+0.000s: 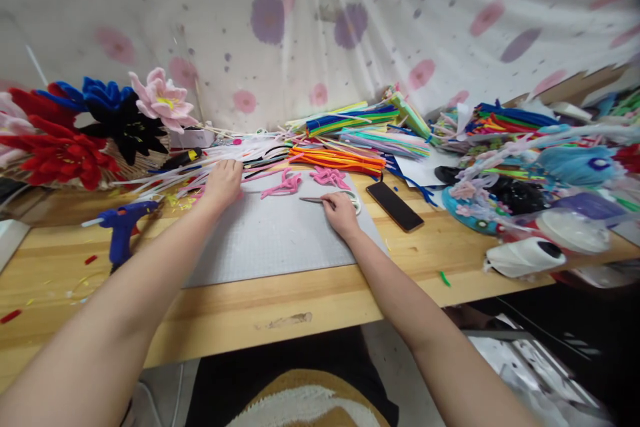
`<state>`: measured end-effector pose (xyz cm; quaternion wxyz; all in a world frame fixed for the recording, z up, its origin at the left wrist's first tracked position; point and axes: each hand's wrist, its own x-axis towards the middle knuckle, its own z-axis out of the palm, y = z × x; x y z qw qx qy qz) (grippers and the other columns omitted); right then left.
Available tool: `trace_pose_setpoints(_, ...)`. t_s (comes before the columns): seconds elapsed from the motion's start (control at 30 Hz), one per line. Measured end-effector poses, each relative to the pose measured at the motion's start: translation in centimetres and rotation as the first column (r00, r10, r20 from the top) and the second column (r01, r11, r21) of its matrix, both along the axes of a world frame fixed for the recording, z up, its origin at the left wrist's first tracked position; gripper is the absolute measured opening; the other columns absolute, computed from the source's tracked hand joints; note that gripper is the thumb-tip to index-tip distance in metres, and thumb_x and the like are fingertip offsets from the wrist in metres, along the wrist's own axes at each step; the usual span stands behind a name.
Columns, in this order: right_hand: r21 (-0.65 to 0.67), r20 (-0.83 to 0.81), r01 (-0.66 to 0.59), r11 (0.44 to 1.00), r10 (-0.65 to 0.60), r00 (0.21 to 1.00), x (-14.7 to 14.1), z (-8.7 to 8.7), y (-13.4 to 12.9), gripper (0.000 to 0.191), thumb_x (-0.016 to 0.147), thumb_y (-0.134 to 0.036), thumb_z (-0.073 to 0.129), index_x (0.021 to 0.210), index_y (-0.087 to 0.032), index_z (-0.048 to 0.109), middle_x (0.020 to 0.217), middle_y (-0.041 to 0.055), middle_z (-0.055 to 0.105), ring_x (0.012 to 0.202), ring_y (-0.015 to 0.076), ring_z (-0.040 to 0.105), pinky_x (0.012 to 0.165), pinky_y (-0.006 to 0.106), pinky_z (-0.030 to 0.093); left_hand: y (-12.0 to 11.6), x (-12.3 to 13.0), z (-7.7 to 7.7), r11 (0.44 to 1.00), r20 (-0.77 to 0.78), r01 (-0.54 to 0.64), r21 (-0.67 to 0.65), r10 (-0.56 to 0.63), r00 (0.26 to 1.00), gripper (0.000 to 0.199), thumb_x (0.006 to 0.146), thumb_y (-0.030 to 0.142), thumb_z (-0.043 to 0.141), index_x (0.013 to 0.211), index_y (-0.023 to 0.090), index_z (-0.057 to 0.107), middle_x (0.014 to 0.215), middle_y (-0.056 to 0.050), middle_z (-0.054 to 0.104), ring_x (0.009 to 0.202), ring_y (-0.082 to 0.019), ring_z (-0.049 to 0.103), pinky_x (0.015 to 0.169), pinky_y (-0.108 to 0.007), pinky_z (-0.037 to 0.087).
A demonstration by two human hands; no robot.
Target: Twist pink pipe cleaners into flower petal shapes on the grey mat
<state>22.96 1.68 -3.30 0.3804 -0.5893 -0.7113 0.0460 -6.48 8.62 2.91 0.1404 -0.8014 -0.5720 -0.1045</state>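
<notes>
My right hand [341, 213] is closed on a pair of scissors [311, 200] at the right part of a grey cutting mat [280, 240]. The blades point left, and a pale handle loop shows beyond my fingers. My left hand [225, 181] is over the mat's far left edge with its fingers curled down. Pink pipe cleaners [199, 191] show beside it, but what its fingertips grip is hidden. Two bent pink pipe-cleaner pieces lie on the mat: one [284, 184] between my hands, the other [330, 177] just beyond my right hand.
A blue glue gun [121, 227] stands at left, below fuzzy flowers [65, 150]. Bundles of coloured pipe cleaners [340, 160] line the back. Right of the mat lie a phone [395, 205], a white thread spool [523, 257] and a heap of craft pieces [575, 167].
</notes>
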Motion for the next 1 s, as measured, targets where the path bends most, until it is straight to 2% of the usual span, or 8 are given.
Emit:
trace_pose_setpoints(0.13, 0.138, 0.02, 0.029, 0.99, -0.032, 0.999, -0.5, 1.1, -0.7, 0.027, 0.083, -0.019, 0.041, 0.1, -0.016, 0.063, 0.092, 0.0089, 0.065, 0.091, 0.0212, 0.054, 0.086, 0.035, 0.039, -1.2, -0.9, 1.3, 0.996, 0.072, 0.027, 0.086, -0.033, 0.997, 0.033, 0.085, 0.014, 0.026, 0.101, 0.014, 0.055, 0.091, -0.016, 0.056, 0.095, -0.029, 0.051, 0.082, -0.04, 0.034)
trace_pose_setpoints(0.3, 0.059, 0.167, -0.119, 0.991, 0.108, 0.98, -4.0, 3.8, -1.6, 0.045, 0.086, -0.029, 0.04, 0.128, -0.015, 0.045, 0.095, 0.0117, 0.062, 0.093, 0.0247, 0.052, 0.085, 0.037, 0.037, -4.1, 0.6, 1.1, 0.979, 0.108, 0.129, 0.159, -0.147, 0.983, 0.035, 0.088, 0.019, 0.024, 0.1, 0.016, 0.056, 0.097, -0.016, 0.057, 0.098, -0.028, 0.049, 0.084, -0.04, 0.034)
trace_pose_setpoints(0.37, 0.01, 0.214, -0.111, 0.994, 0.106, 0.971, -5.8, 4.7, -1.4, 0.048, 0.084, -0.034, 0.046, 0.127, -0.013, 0.046, 0.099, 0.0144, 0.061, 0.094, 0.0265, 0.052, 0.082, 0.037, 0.037, -5.4, 1.7, 0.7, 0.971, 0.127, 0.165, 0.17, -0.188, 0.974, 0.035, 0.09, 0.022, 0.023, 0.099, 0.018, 0.056, 0.101, -0.014, 0.058, 0.097, -0.026, 0.05, 0.083, -0.039, 0.035)
trace_pose_setpoints(0.5, -0.064, 0.27, -0.022, 0.998, 0.039, 0.962, -7.6, 5.8, -0.4, 0.028, 0.086, -0.033, 0.042, 0.093, -0.017, 0.064, 0.089, 0.0123, 0.065, 0.086, 0.0242, 0.054, 0.073, 0.033, 0.036, -7.3, 3.1, 0.1, 0.955, 0.194, 0.205, 0.212, -0.247, 0.949, 0.032, 0.091, 0.027, 0.025, 0.094, 0.02, 0.057, 0.098, -0.011, 0.059, 0.093, -0.022, 0.052, 0.084, -0.036, 0.036)
trace_pose_setpoints(0.63, -0.008, 0.274, -0.036, 0.999, 0.036, 0.961, -7.3, 6.3, 0.7, 0.025, 0.083, -0.031, 0.048, 0.1, -0.018, 0.061, 0.092, 0.0089, 0.066, 0.088, 0.0218, 0.056, 0.069, 0.029, 0.035, -8.2, 3.4, 0.2, 0.925, 0.256, 0.215, 0.315, -0.301, 0.919, 0.029, 0.091, 0.027, 0.029, 0.09, 0.019, 0.057, 0.091, -0.01, 0.061, 0.089, -0.019, 0.054, 0.081, -0.032, 0.038)
trace_pose_setpoints(0.8, 0.007, 0.269, 0.058, 0.998, -0.058, 0.961, -6.9, 6.3, 0.9, 0.028, 0.083, -0.037, 0.045, 0.08, -0.016, 0.063, 0.082, 0.0095, 0.066, 0.08, 0.0209, 0.057, 0.064, 0.028, 0.033, -8.6, 3.8, -0.2, 0.909, 0.315, 0.201, 0.366, -0.324, 0.892, 0.023, 0.089, 0.026, 0.037, 0.083, 0.018, 0.058, 0.081, -0.008, 0.063, 0.078, -0.018, 0.057, 0.07, -0.028, 0.039)
trace_pose_setpoints(0.9, 0.069, 0.22, -0.008, 0.998, -0.008, 0.976, -6.9, 6.0, 0.4, 0.028, 0.082, -0.036, 0.048, 0.094, -0.015, 0.061, 0.084, 0.0081, 0.065, 0.079, 0.0191, 0.057, 0.064, 0.027, 0.034, -9.1, 4.1, -0.4, 0.927, 0.42, 0.097, 0.362, -0.255, 0.871, 0.019, 0.086, 0.024, 0.04, 0.082, 0.018, 0.058, 0.078, -0.007, 0.063, 0.071, -0.016, 0.057, 0.06, -0.026, 0.036)
trace_pose_setpoints(1.0, 0.127, 0.199, -0.098, 0.987, 0.072, 0.977, -6.8, 5.8, 0.2, 0.034, 0.081, -0.028, 0.049, 0.112, -0.015, 0.055, 0.099, 0.0094, 0.064, 0.088, 0.0187, 0.056, 0.067, 0.026, 0.035, -9.8, 4.3, -0.3, 0.926, 0.485, 0.174, 0.334, -0.327, 0.811, 0.015, 0.084, 0.023, 0.044, 0.081, 0.017, 0.058, 0.075, -0.004, 0.063, 0.064, -0.012, 0.055, 0.057, -0.023, 0.035)
